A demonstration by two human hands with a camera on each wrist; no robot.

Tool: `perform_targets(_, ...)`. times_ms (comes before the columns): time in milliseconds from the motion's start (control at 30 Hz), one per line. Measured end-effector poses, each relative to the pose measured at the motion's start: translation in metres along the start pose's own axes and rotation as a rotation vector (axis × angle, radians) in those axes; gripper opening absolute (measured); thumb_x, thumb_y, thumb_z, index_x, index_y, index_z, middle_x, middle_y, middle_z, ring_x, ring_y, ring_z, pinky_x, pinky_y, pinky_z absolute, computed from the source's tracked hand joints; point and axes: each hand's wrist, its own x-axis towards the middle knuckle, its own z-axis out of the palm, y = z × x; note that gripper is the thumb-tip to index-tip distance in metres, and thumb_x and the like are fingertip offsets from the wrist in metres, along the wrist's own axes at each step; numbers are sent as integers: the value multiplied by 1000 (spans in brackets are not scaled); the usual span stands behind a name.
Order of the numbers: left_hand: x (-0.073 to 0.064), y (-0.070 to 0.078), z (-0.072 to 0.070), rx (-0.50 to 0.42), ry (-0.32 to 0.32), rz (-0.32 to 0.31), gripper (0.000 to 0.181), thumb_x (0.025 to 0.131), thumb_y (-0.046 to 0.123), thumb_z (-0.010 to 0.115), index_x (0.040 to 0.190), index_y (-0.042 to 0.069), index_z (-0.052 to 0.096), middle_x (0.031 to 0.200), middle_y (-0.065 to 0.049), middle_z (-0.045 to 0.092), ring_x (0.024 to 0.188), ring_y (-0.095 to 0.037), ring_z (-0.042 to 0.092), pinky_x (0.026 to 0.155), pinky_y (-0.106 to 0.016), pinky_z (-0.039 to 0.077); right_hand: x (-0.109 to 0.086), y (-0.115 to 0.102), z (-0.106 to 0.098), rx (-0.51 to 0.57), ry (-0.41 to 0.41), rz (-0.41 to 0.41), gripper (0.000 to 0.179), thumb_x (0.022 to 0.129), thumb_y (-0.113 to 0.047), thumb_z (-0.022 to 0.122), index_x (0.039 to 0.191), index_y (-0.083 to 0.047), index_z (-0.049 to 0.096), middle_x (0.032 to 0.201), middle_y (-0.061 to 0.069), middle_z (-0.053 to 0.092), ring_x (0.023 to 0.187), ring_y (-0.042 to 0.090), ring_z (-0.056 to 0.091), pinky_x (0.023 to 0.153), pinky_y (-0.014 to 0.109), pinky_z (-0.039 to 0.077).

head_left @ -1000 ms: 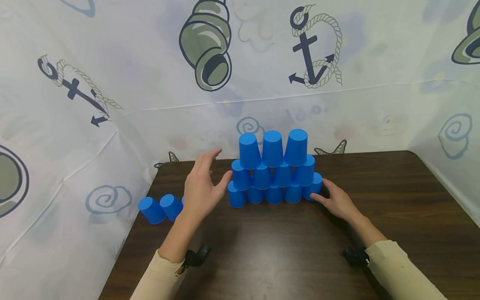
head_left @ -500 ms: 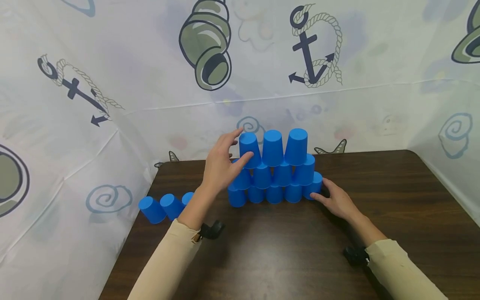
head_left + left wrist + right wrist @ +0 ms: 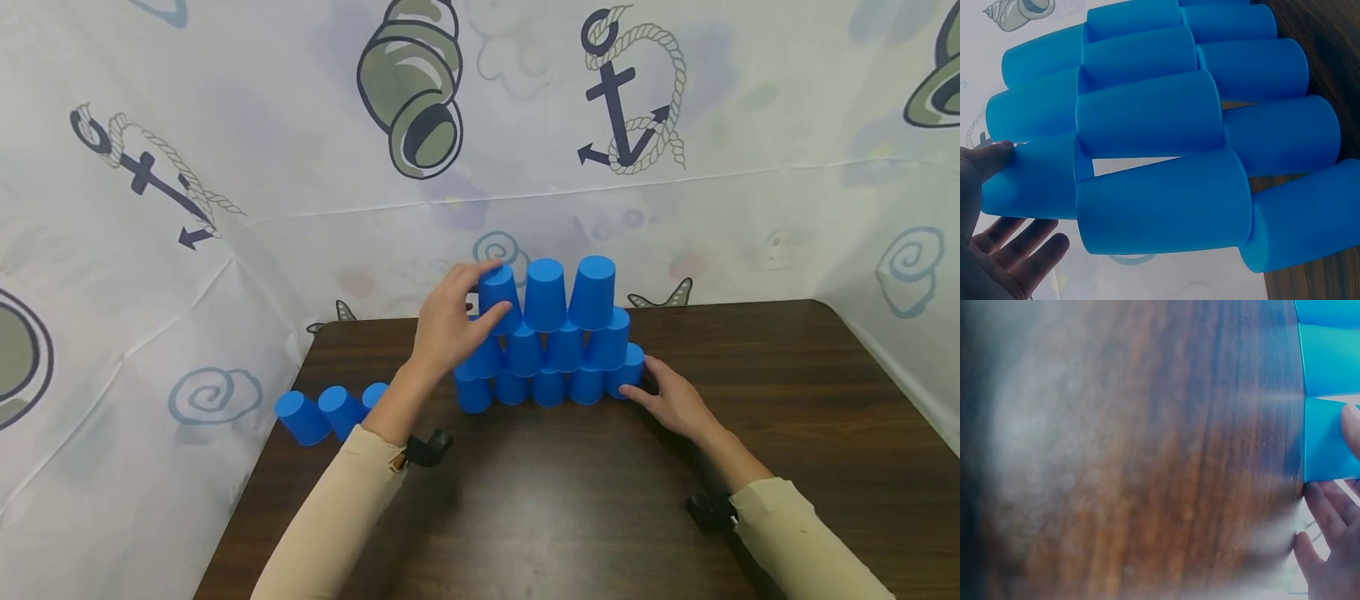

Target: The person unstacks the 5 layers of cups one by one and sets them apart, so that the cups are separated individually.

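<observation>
Blue plastic cups stand upside down in a three-row stack on the table, with three in the top row. My left hand (image 3: 446,325) is at the top row's left end, thumb and fingers either side of the end cup (image 3: 500,292). In the left wrist view the thumb lies on that cup (image 3: 1035,178) and the other fingers reach along its far side. My right hand (image 3: 675,404) holds the bottom row's right end cup (image 3: 627,365) between thumb and fingers. The right wrist view shows this cup (image 3: 1329,444) partly, at its edge.
Left of the stack, three more blue cups (image 3: 302,418) stand in a row, the last partly behind my left forearm. The dark wooden table (image 3: 555,508) meets a white printed cloth (image 3: 315,150) at its back and left edges.
My left hand has moved right and up from beside the stack to the top row's left cup, and its fingers have closed in around it. My right hand and the cups stay put.
</observation>
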Motion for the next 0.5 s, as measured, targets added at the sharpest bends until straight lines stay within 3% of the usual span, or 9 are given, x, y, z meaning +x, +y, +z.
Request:
perform_targets(200, -3, -2, -12, -28, 51, -11, 55, 90, 34, 72, 139, 19, 53, 130, -6, 59, 111, -24, 63, 80, -39, 58, 1, 0, 0, -11, -4, 5, 77, 94, -48, 61, 148, -1, 34, 144, 28, 43, 131, 50, 39, 103, 69, 30)
perform_targets(367, -14, -7, -34, -95, 140, -40, 55, 89, 29, 74, 139, 17, 54, 129, -8, 59, 107, -26, 64, 77, -45, 58, 1, 0, 1, -18, -13, 17, 78, 94, -49, 61, 148, -1, 33, 145, 28, 41, 132, 50, 38, 103, 69, 30)
perform_targets(500, -27, -18, -55, -72, 211, -84, 57, 87, 27, 76, 139, 16, 55, 130, -8, 60, 106, -27, 64, 75, -49, 58, 1, 2, 1, -20, -11, 18, 78, 94, -49, 61, 148, 0, 33, 145, 28, 41, 132, 50, 38, 103, 69, 30)
